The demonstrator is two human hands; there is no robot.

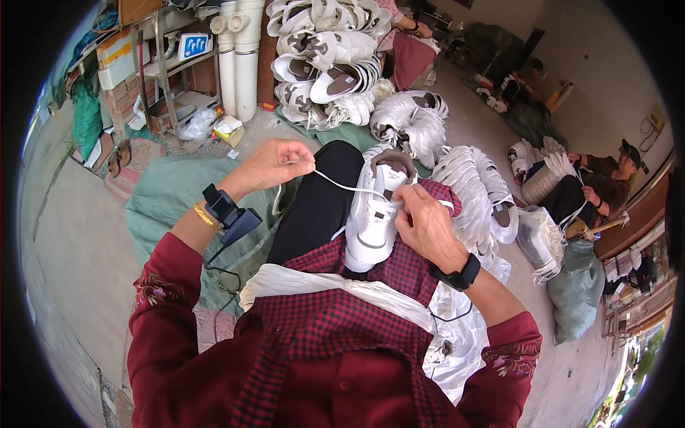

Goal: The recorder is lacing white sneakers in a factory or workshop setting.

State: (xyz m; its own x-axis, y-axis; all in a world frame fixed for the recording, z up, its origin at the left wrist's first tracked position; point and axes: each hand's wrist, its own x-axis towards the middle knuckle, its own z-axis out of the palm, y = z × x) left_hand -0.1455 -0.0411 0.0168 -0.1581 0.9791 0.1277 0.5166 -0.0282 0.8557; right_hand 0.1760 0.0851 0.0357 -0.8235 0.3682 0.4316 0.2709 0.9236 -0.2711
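A white sneaker (373, 232) with a brown lining rests on my lap, its toe toward me. Out to the left, my left hand (278, 165) pinches a white shoelace (342, 185), which runs taut to the shoe's eyelets. My right hand (428, 221) is closed at the right side of the lacing, thumb and fingers pressed together by the eyelets. What lies between those fingertips is mostly hidden, though white lace shows right beside them. Across my waist, over a red and black checked apron (314, 324), lies a bundle of white strands (307, 282).
Stacked white sneakers (332, 85) stand ahead, with more bundled shoes (467, 182) close on my right. Green sacking (178, 207) covers the floor at left. Shelving (171, 71) and white pipes (247, 64) stand behind it. Another person (606, 175) sits at far right, handling shoes and laces.
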